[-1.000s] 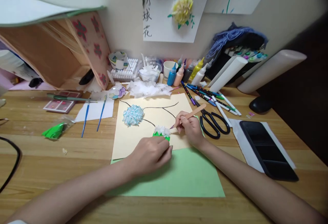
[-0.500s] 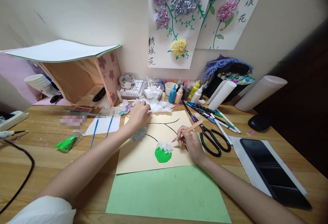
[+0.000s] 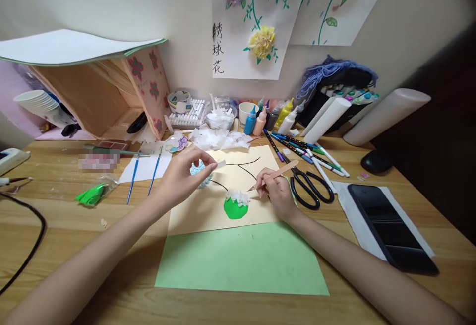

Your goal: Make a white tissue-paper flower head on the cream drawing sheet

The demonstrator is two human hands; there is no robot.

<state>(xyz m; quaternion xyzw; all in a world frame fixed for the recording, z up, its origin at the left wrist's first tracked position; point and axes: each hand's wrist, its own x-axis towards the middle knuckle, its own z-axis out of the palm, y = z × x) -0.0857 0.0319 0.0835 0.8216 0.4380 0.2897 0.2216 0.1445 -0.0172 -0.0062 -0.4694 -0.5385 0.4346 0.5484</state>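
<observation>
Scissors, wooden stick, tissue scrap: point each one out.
Scissors (image 3: pixel 303 176), head view, black handle near the pivot.
Wooden stick (image 3: pixel 285 168), head view, bare flat upper end.
Tissue scrap (image 3: pixel 221 163), head view, its white middle.

Green blob, white tissue, cream sheet.

Your drawing sheet lies on the desk at the centre of the frame, with a second sheet just in front of it, toward the bottom. Your left hand hangs over the drawing's left half, pinching a tissue scrap. Your right hand rests at its right edge with a stick. The scissors lie just right of that hand, the markers behind them, and a tablet is at far right. The tissue pile sits behind the drawing, and two brushes lie to its left.
</observation>
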